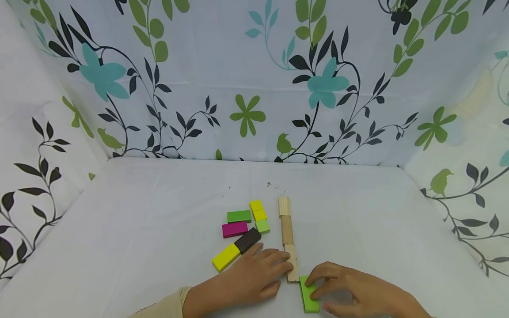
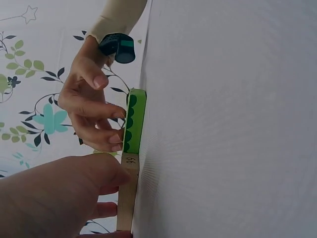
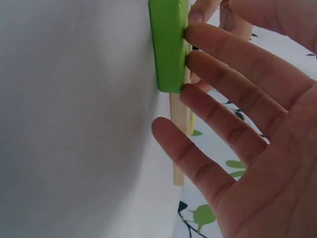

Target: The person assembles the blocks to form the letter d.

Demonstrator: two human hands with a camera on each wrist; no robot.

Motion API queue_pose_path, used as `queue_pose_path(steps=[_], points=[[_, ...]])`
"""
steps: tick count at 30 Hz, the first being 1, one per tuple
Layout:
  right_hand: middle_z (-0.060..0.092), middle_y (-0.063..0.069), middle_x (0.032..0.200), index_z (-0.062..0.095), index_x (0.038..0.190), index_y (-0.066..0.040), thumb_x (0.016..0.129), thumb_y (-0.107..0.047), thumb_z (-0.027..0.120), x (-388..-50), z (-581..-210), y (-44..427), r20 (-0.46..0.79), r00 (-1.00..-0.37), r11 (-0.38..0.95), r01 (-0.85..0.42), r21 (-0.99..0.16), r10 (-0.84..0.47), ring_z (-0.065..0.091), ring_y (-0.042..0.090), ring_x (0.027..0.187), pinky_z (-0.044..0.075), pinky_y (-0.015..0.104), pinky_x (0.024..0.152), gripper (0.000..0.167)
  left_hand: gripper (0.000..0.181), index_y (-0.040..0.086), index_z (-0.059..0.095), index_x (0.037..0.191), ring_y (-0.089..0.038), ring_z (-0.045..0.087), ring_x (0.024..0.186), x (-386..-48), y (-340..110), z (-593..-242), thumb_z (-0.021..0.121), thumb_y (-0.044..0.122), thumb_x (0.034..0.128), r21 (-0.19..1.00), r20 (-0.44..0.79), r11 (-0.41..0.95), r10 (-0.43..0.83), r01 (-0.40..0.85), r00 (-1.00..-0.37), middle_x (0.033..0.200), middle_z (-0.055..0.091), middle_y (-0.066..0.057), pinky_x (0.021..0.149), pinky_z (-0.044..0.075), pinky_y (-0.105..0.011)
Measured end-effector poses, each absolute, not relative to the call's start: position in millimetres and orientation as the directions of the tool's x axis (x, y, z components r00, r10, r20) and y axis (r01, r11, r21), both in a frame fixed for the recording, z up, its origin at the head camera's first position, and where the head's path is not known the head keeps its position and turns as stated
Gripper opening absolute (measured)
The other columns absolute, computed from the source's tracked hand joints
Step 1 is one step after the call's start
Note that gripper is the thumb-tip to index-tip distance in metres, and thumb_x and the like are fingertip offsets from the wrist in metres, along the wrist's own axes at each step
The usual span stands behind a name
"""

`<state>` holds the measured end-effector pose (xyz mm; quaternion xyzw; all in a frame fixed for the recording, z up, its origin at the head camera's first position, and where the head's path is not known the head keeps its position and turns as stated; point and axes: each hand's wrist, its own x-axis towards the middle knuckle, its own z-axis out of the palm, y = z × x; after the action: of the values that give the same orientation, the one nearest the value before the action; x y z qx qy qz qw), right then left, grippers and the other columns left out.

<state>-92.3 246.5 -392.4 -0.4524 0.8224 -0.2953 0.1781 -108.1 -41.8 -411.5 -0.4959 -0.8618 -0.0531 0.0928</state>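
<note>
In the head view, a row of three plain wooden blocks runs away from me; the nearest wooden block [image 1: 291, 260] lies under the fingertips of my left hand [image 1: 254, 274]. The left thumb stays off to the side on the cloth. Fingertips of my right hand [image 1: 354, 289] rest on a green block [image 1: 308, 300], whose far end meets the near end of that wooden block, set slightly to the right. The right wrist view shows the right fingers spread and nearly straight against the green block [image 3: 168, 49]. In the left wrist view, the wooden block [image 2: 128, 198] bears a printed number.
Left of the row lie a black block [image 1: 248, 240], a long yellow block [image 1: 226, 257], a magenta block [image 1: 234, 229], another green block [image 1: 239, 216], small yellow blocks [image 1: 258, 210] and a small light green block [image 1: 262, 226]. Patterned cloth [image 1: 207, 66] hangs behind the white surface.
</note>
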Motion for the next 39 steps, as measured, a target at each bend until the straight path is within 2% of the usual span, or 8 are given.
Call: queue_pose_path(steps=[3,6,11,16,22,31,34,39], points=[[0.056,-0.016,0.128,0.07,0.115,-0.036,0.099,-0.034,0.053,-84.9,-385.3,242.4,-0.143,-0.56,0.499,-0.558,-0.663,-0.816,0.049,0.009,0.121,0.048,0.037,0.096,0.024,0.033,0.022,0.056,0.129,-0.012,0.055,0.12,-108.5,-42.0,-410.7,0.054,0.028,0.0964,0.02,0.202,0.504,0.844,0.864,-0.497,0.136,0.053,0.003,0.098,0.047,-0.039],[0.057,-0.018,0.127,0.07,0.113,-0.04,0.097,-0.04,0.055,-80.3,-381.2,239.0,-0.18,-0.558,0.52,-0.542,-0.661,-0.81,0.05,0.009,0.12,0.05,0.036,0.093,0.022,0.033,0.023,0.056,0.129,-0.011,0.054,0.121,-108.4,-42.2,-410.3,0.054,0.029,0.0967,0.028,0.197,0.507,0.842,0.861,-0.502,0.137,0.053,0.004,0.097,0.046,-0.036],[0.056,-0.018,0.129,0.066,0.117,-0.044,0.09,-0.051,0.063,-77.2,-381.8,235.7,-0.136,-0.507,0.467,-0.612,-0.638,-0.851,0.05,0.009,0.121,0.051,0.032,0.091,0.028,0.033,0.023,0.056,0.129,-0.011,0.055,0.121,-108.0,-42.6,-410.1,0.055,0.03,0.0969,0.017,0.196,0.509,0.842,0.861,-0.502,0.137,0.053,0.004,0.096,0.046,-0.033],[0.051,-0.014,0.138,0.061,0.125,-0.042,0.091,-0.049,0.062,-76.4,-384.8,233.3,-0.098,-0.449,0.407,-0.667,-0.624,-0.888,0.048,0.013,0.127,0.05,0.035,0.094,0.035,0.034,0.022,0.055,0.13,-0.011,0.054,0.121,-107.7,-42.9,-410.6,0.055,0.031,0.0969,0.003,0.192,0.512,0.843,0.859,-0.503,0.137,0.053,0.004,0.095,0.046,-0.033],[0.046,-0.011,0.144,0.059,0.131,-0.038,0.091,-0.049,0.062,-74.3,-387.2,231.2,-0.097,-0.447,0.407,-0.677,-0.613,-0.89,0.046,0.015,0.13,0.051,0.034,0.093,0.041,0.035,0.022,0.055,0.131,-0.012,0.054,0.122,-107.6,-42.6,-408.7,0.055,0.033,0.0972,0.014,0.165,0.51,0.847,0.86,-0.505,0.138,0.052,0.003,0.096,0.047,-0.034],[0.044,-0.003,0.147,0.053,0.14,-0.029,0.095,-0.047,0.056,-80.3,-394.9,232.4,0.001,-0.36,0.32,-0.831,-0.455,-0.933,0.037,0.018,0.134,0.051,0.033,0.093,0.049,0.037,0.022,0.054,0.132,-0.012,0.053,0.123,-106.8,-42.8,-410.1,0.054,0.033,0.0974,0.008,0.17,0.497,0.855,0.868,-0.491,0.139,0.052,0.002,0.097,0.046,-0.033],[0.043,-0.004,0.148,0.053,0.139,-0.031,0.094,-0.045,0.058,-81.3,-394.0,232.0,0.006,-0.403,0.346,-0.793,-0.501,-0.915,0.037,0.017,0.134,0.05,0.034,0.095,0.047,0.037,0.022,0.053,0.133,-0.012,0.052,0.123,-107.4,-43.2,-409.6,0.054,0.034,0.0977,0.001,0.164,0.497,0.856,0.868,-0.49,0.14,0.051,0.003,0.097,0.045,-0.033],[0.041,-0.008,0.148,0.053,0.137,-0.036,0.099,-0.036,0.056,-86.7,-392.7,228.0,0.029,-0.554,0.444,-0.696,-0.564,-0.832,0.038,0.013,0.135,0.049,0.033,0.098,0.038,0.036,0.023,0.054,0.132,-0.012,0.053,0.123,-109.1,-45.7,-407.7,0.054,0.034,0.0974,0.003,0.175,0.495,0.855,0.869,-0.488,0.14,0.051,0.003,0.097,0.047,-0.035]])
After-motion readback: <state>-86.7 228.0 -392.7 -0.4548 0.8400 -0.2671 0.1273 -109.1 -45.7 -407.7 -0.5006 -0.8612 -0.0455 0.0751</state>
